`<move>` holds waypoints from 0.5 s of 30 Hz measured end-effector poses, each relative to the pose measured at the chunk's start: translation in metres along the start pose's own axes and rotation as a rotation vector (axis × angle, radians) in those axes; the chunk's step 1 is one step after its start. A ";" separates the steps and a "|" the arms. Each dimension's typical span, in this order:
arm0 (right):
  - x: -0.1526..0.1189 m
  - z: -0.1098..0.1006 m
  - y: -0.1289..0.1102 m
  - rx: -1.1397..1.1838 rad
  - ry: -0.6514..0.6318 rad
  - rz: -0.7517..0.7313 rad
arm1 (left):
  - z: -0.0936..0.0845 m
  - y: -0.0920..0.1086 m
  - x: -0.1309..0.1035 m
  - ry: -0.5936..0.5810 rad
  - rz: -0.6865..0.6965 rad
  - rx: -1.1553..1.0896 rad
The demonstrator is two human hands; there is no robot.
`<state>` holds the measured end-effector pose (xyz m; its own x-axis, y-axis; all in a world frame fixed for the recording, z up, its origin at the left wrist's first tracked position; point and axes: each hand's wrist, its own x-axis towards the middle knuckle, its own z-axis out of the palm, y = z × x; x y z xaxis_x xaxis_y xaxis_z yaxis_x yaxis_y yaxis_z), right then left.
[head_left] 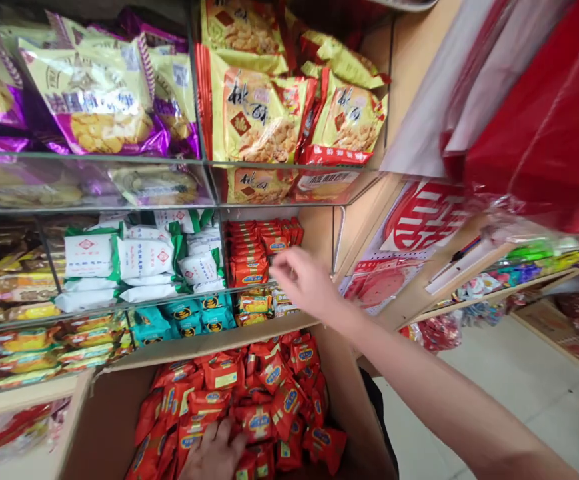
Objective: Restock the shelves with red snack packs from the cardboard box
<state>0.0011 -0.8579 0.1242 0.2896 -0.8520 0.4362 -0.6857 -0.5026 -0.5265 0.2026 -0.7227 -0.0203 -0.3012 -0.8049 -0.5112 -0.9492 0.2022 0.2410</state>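
Note:
My left hand point(213, 455) rests on small red snack packets point(259, 421) piled in a cardboard box point(356, 417). Its fingers are apart and slightly bent, and the lower part of the hand is cut off by the frame. My right hand point(305, 285) is raised in front of a shelf compartment with stacked red packets point(249, 257) of a similar look. The fingers are loosely bent, a little blurred, and I see nothing between them. Part of the compartment's lower right is hidden behind this hand.
Glass dividers point(214, 183) separate the shelf compartments. Yellow biscuit bags point(259, 117) and purple-and-cream bags point(99, 93) fill the upper row. White-and-green packets point(145, 259) and teal packets point(184, 319) lie left of the red ones. Red plastic-wrapped goods point(544, 127) hang at right.

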 end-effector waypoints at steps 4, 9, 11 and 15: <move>-0.097 0.031 -0.022 0.178 -0.408 -0.127 | 0.001 -0.019 -0.005 0.140 0.127 -0.463; -0.138 0.085 -0.018 0.600 -0.325 0.379 | -0.029 -0.004 -0.014 0.166 0.160 -1.233; -0.131 0.092 -0.018 0.749 -0.279 0.484 | -0.042 0.010 -0.016 0.131 0.203 -1.321; -0.114 0.083 -0.027 0.882 -0.177 0.556 | -0.050 0.031 -0.015 0.341 0.167 -1.465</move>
<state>0.0422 -0.7590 0.0283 0.2261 -0.9685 -0.1043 -0.0448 0.0966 -0.9943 0.1825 -0.7327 0.0358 -0.1628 -0.9582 -0.2351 0.0811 -0.2505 0.9647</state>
